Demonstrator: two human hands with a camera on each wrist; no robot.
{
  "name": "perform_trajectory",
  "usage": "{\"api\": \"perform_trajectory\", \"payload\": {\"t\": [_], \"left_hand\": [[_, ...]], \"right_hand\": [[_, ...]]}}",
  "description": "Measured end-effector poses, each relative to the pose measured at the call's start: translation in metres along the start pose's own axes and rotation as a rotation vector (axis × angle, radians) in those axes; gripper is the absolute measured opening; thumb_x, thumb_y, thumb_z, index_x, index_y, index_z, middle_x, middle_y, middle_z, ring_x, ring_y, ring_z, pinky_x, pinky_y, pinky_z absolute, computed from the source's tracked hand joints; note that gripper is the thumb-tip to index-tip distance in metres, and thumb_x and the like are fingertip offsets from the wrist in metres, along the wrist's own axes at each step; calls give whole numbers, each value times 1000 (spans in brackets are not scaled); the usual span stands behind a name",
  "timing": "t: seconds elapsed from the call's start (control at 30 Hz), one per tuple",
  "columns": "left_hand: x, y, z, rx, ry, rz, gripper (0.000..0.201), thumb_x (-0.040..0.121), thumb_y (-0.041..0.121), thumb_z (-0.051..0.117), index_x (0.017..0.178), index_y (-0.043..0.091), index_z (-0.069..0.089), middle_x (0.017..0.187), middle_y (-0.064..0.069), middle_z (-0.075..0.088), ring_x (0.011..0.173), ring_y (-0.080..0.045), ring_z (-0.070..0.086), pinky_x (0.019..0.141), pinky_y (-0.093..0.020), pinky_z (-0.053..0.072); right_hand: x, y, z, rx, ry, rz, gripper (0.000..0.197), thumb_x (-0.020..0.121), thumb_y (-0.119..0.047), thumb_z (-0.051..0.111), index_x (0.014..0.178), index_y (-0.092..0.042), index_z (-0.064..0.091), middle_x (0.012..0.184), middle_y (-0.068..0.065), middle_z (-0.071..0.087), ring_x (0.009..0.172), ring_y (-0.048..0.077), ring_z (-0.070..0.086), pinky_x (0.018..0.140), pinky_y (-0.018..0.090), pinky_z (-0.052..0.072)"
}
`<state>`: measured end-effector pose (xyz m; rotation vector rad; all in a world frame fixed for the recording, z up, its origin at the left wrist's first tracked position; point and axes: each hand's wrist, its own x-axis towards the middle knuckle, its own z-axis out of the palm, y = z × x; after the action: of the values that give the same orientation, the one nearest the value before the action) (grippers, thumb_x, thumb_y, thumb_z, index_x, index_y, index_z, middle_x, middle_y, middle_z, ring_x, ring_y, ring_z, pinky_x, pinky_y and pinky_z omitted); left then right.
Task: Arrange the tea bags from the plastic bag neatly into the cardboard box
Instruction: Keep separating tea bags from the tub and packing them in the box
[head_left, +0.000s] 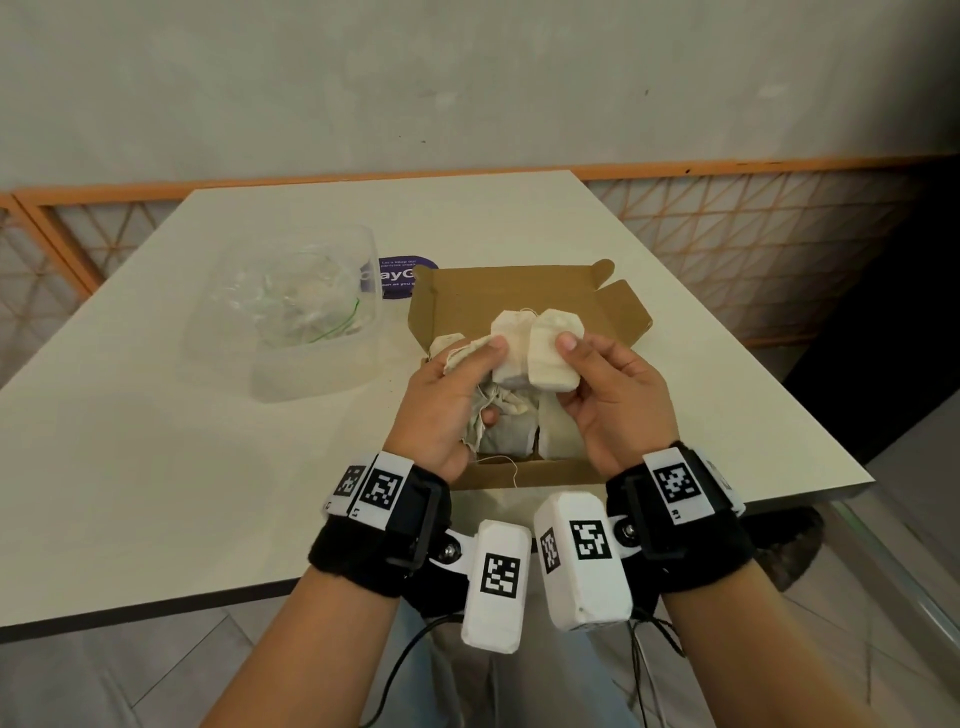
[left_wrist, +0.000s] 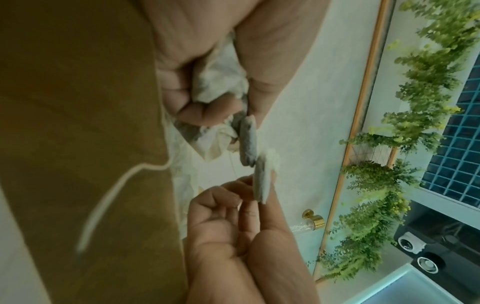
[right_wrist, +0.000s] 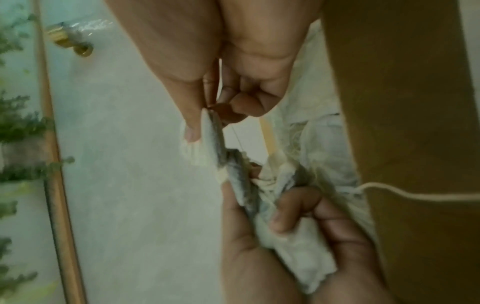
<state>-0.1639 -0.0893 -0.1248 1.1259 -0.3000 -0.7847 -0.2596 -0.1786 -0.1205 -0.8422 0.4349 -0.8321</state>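
An open brown cardboard box (head_left: 498, 291) lies on the white table with pale tea bags (head_left: 558, 436) inside. Above it my left hand (head_left: 457, 384) grips a bunch of tea bags (head_left: 511, 348), one standing up under the thumb. My right hand (head_left: 602, 384) pinches a single tea bag (head_left: 551, 356) between thumb and fingers, right beside the left one. In the left wrist view the two bags (left_wrist: 248, 142) show edge-on, end to end, with the right hand (left_wrist: 244, 226) below. The right wrist view shows its tea bag (right_wrist: 211, 139) against the left hand (right_wrist: 285, 236). A thin string (head_left: 511, 465) hangs over the box's near wall.
A clear plastic tub (head_left: 291, 322) with the crumpled plastic bag (head_left: 301, 301) and green strings stands left of the box. A purple sticker (head_left: 400, 278) lies behind the box. The table's near edge (head_left: 156, 597) is close to my wrists; an orange lattice rail (head_left: 753, 249) runs behind.
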Motion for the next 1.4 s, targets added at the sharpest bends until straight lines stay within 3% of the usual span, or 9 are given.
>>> {"api": "perform_trajectory", "payload": {"t": [0.17,0.43,0.5,0.63,0.73,0.83,0.97,1.27,1.4], "left_hand": [[-1,-2,2,42,3,60,8,88,19,64,89,11,64,76,-7,62,55,-11,54,40,-16,38],[-6,-1,3,144,-153,48,34,76,36,67,96,9,67,74,-4,66,55,-10,57,42,-16,39],[-6,-1,3,164,-156,55,36,75,29,70,102,5,67,79,-6,67,58,-10,58,43,-15,38],[-5,-2,3,114,-69,19,18,83,7,67,101,2,64,85,-12,62,63,-13,55,40,-15,36],[-5,-1,2,127,-81,7,19,82,5,68,99,0,63,89,-18,59,63,-16,52,39,-16,35],[-5,-2,2,140,-93,11,20,80,3,68,100,-2,64,86,-16,58,57,-13,51,39,-16,34],[-3,-4,2,120,-58,15,18,79,4,71,96,1,65,86,-13,60,62,-14,52,39,-16,34],[-4,-2,2,104,-14,21,20,82,10,70,99,2,66,85,-10,64,64,-13,55,38,-15,34],[-4,0,2,33,6,14,8,82,9,69,90,7,66,75,-4,66,58,-8,59,38,-14,34]], "right_hand": [[-3,-3,1,-66,-64,22,11,82,-8,60,73,-13,58,72,-1,68,62,8,63,53,19,49],[1,9,2,-253,-34,-78,7,74,-14,70,74,-14,63,79,11,60,69,16,58,58,23,52],[0,9,2,-279,-29,-84,9,73,-17,70,76,-14,63,82,15,58,70,19,57,57,22,52],[1,5,2,-286,-11,-29,25,82,-9,66,105,-14,58,91,13,57,77,17,62,59,22,53],[1,-12,0,-602,-90,-103,39,82,-19,67,118,-25,55,91,1,57,80,9,59,64,15,49],[5,-35,2,-941,-222,-155,25,81,-23,69,104,-30,64,90,2,59,81,10,55,78,22,48],[10,-52,4,-1085,-267,-112,14,80,-14,70,93,-8,70,97,25,66,80,22,58,82,39,49],[24,-68,4,-1303,-300,-116,3,75,-22,74,76,-19,72,87,8,71,86,22,63,87,35,48],[36,-89,-6,-1496,-267,-108,8,77,-22,73,79,-14,71,75,-2,64,70,9,55,69,21,43]]}}
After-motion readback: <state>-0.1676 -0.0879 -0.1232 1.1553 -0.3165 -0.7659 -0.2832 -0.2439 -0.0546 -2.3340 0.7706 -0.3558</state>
